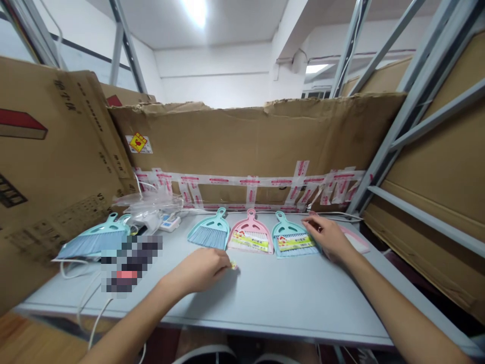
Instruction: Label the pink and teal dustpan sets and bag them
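Observation:
Three small dustpan-and-brush sets lie in a row on the grey table: a blue-green one (209,230) on the left, a pink one (250,235) with a printed label in the middle, and a labelled blue-green one (294,238) on the right. My left hand (206,270) is closed in front of the row, pinching a small piece of a printed label (234,265). At the right end, my right hand (326,235) is closed beside the right-hand set and in front of another pink dustpan (354,239); what its fingertips hold, if anything, is hidden.
More blue-green dustpans and brushes (98,238) lie on the left, near clear plastic bags (149,207), a white power strip (169,222) and a blurred dark object (132,263). Cardboard (227,141) walls the back. Metal shelf posts (394,131) stand at the right. White cables hang over the front-left edge.

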Available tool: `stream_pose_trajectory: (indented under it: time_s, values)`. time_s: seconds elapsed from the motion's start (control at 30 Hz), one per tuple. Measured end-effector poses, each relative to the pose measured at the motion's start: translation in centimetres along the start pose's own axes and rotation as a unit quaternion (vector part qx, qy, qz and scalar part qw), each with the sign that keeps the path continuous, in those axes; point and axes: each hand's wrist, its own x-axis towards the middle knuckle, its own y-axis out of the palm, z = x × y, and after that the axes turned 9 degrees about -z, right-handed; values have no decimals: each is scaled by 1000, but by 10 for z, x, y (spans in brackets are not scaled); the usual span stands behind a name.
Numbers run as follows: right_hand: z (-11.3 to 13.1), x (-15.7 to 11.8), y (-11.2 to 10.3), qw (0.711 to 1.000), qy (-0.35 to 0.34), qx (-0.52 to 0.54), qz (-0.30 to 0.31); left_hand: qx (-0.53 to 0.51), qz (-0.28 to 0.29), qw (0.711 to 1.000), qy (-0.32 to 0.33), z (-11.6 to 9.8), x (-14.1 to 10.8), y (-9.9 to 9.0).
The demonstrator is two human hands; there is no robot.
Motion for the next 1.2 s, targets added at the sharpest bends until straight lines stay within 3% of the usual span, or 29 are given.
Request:
stream_pose_trajectory:
  time_s: [0.07, 0.13, 0.23, 0.3, 0.43, 0.6, 0.7, 0.83, 1.03, 1.2]
  values:
    - [8, 1, 3, 1000, -6, 6, -24, 43, -12, 999, -2, 1, 14, -16]
    - [21, 4, 8, 999, -25, 15, -36, 26, -76, 997, 13, 2, 31, -31]
    - [50, 9, 18, 998, -45, 43, -12, -151, -148, 970, 118, 4, 59, -42]
    - [74, 14, 28, 997, -40, 70, 18, -244, -158, 945, 149, 8, 73, -36]
    - [118, 26, 55, 981, -23, 182, 66, -344, -149, 922, 97, 28, 83, -4]
    - [153, 26, 102, 921, 63, 346, 168, -479, -101, 872, 28, 68, 74, 25]
    - [161, 8, 121, 875, 140, 419, 198, -536, -71, 841, -18, 86, 69, 26]
    - [161, -16, 130, 841, 201, 483, 137, -554, -70, 826, -74, 98, 66, 19]
    - [158, -24, 134, 858, 185, 471, 84, -566, -23, 817, -109, 103, 63, 12]
    - [162, -27, 137, 879, 145, 439, 118, -560, 8, 821, -111, 104, 59, 6]
